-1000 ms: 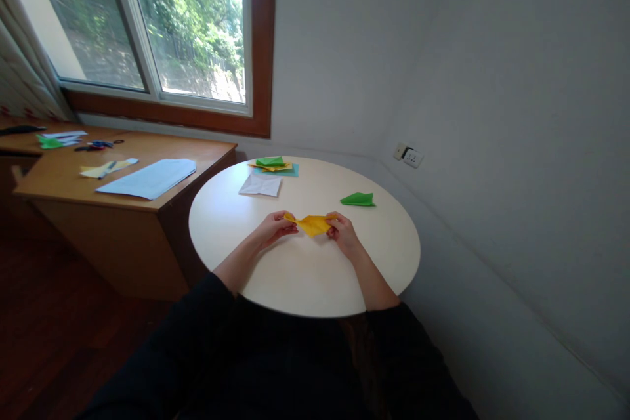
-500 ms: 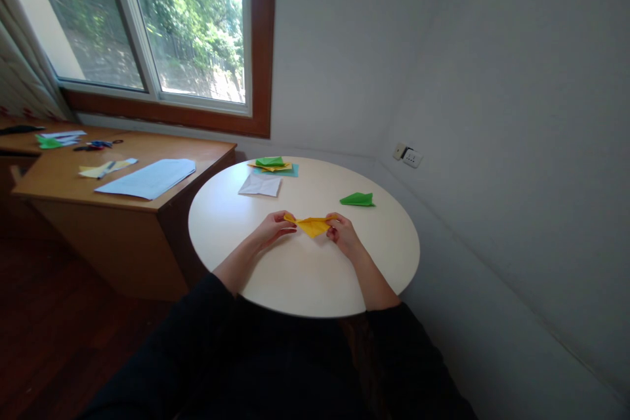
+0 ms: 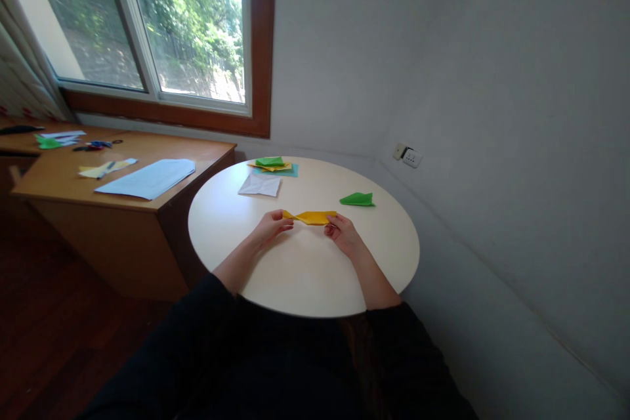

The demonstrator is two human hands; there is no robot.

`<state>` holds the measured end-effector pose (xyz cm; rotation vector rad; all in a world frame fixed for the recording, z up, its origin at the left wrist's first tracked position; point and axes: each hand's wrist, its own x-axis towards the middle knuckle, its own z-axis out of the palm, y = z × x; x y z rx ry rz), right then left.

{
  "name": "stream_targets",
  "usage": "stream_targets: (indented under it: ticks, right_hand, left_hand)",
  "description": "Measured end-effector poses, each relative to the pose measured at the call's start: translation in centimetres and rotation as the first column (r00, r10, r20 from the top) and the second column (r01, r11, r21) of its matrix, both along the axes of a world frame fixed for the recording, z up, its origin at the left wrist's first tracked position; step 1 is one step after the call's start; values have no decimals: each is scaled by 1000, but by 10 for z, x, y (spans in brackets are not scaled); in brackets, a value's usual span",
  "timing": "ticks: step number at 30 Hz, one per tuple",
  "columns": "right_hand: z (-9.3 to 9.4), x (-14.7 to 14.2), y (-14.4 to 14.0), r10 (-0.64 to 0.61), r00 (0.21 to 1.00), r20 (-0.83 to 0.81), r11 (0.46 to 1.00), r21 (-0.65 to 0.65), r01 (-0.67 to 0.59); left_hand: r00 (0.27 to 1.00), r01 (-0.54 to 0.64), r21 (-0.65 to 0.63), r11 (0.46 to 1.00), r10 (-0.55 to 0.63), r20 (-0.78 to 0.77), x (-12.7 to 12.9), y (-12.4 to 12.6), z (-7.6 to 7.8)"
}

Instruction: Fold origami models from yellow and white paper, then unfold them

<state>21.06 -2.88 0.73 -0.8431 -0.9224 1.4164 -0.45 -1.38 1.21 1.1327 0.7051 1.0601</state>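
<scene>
A piece of folded yellow paper (image 3: 315, 217) is held between my two hands, over the middle of the round white table (image 3: 300, 282). My left hand (image 3: 270, 226) pinches its narrow, twisted left end. At the wider right end, the fingers of my right hand (image 3: 340, 231) are closed on the paper. Beyond my right hand lies a folded green paper (image 3: 357, 199). Farther back on the left rests a creased white paper sheet (image 3: 260, 185).
Behind the white sheet is a pile of green, yellow and blue papers (image 3: 270, 164). A wooden desk (image 3: 132, 210) stands left of the table, bearing white sheets (image 3: 147, 178), a yellow paper with a pen (image 3: 105, 169), and scissors (image 3: 101, 144). Walls border the table behind and right.
The yellow paper's lower point, which hung down between my hands, no longer shows; the paper now looks like a flat narrow strip. Both hands have barely moved.
</scene>
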Motion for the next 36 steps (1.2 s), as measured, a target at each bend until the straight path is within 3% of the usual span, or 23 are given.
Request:
stream_targets:
  ticks: [6,14,27,36]
  right_hand:
    - [1,-2,0,-49,997,64,997,-58,53]
    - [-1,-2,0,-18,981,193,999,-30,24]
    - [3,0,0,-43,998,36,989,-143,47]
    - [0,-4,1,-150,980,129,987,-31,155]
  left_hand:
    - [998,1,38,999,2,-68,1,1,-3]
    - [994,7,82,997,2,-105,2,1,-5]
    - [991,-49,91,995,59,-117,3,-4,4]
    - [992,-30,113,993,44,-117,2,2,-5]
